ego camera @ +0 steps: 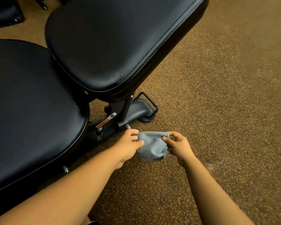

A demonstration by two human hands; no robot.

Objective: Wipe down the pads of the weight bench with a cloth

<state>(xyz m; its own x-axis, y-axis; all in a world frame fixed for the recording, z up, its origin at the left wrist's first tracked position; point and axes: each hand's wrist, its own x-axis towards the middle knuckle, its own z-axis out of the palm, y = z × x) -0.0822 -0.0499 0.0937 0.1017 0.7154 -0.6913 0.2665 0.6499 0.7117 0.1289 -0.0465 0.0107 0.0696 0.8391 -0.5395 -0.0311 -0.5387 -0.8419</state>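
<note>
A small grey cloth hangs above the floor, held between both hands. My left hand pinches its left edge and my right hand pinches its upper right corner. The weight bench has two black padded parts: a seat pad at the left and a long back pad running up to the upper right. Both hands are to the right of the seat pad and below the near end of the back pad, touching neither.
The bench's dark metal frame with a warning sticker and a foot loop sits just beyond the hands. Speckled brown rubber floor fills the right side. Another black pad shows at the top left.
</note>
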